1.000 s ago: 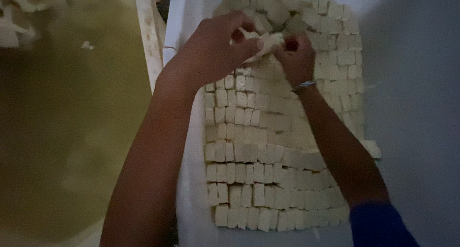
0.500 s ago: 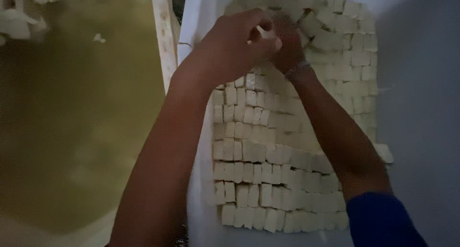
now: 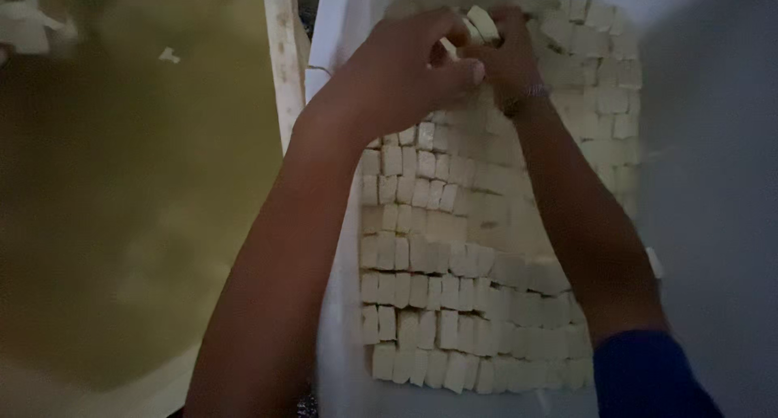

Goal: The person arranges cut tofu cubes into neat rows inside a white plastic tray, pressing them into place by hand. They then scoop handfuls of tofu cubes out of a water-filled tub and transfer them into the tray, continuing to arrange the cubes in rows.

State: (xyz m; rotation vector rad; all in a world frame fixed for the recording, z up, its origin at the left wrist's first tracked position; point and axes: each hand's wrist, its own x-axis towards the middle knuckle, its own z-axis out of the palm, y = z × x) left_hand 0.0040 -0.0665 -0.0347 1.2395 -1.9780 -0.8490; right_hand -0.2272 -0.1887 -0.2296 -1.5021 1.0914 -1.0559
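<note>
Both hands at top of frame: left hand (image 3: 405, 77) and right hand (image 3: 506, 61) pinch pale cubes (image 3: 482, 22); cut slab (image 3: 470, 296) below lies untouched on white sheet (image 3: 340, 321).

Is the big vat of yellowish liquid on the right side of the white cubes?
No, the vat of yellowish liquid lies left of the white cubes.

Both hands meet at the top of the view, arms reaching forward

The left hand (image 3: 405, 73) lies knuckles up, fingers curled inward and pinched together at the tips, its bare forearm running down and to the left edge of the bottom. The right hand (image 3: 506, 57) sits just beside it, touching it at the fingertips, fingers likewise bent in a pinch; a thin band circles its wrist, and a dark blue sleeve covers the arm near the elbow
</note>
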